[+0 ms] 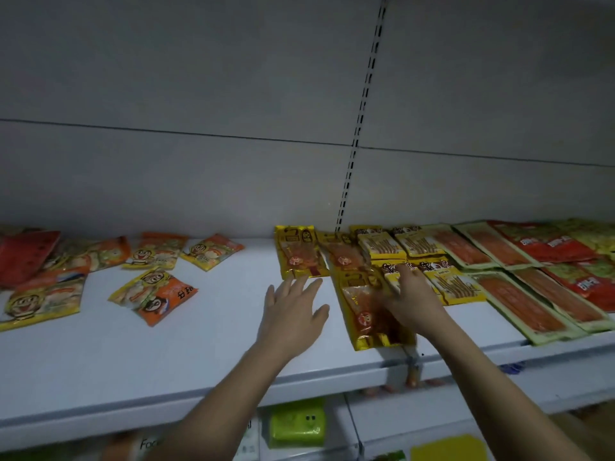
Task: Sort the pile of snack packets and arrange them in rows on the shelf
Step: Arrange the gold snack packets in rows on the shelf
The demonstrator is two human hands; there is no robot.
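Observation:
A white shelf [206,341] runs across the view. My right hand [411,299] lies on a long yellow snack packet [362,314] near the front edge, fingers stretched over it and onto the yellow packets behind. My left hand [294,309] hovers just left of it with fingers spread, holding nothing. Two more long yellow packets [299,252] lie behind in a row. To the right lie small yellow stick-snack packets [456,284], then orange packets with green borders [519,302], then red packets [549,244]. On the left, orange-and-yellow cartoon packets [154,296] lie scattered.
A red packet [23,254] lies at the far left. A slotted upright [361,111] runs up the grey back panel. Below the shelf's front edge sit a green pack [296,422] and a yellow item [449,449] on a lower level.

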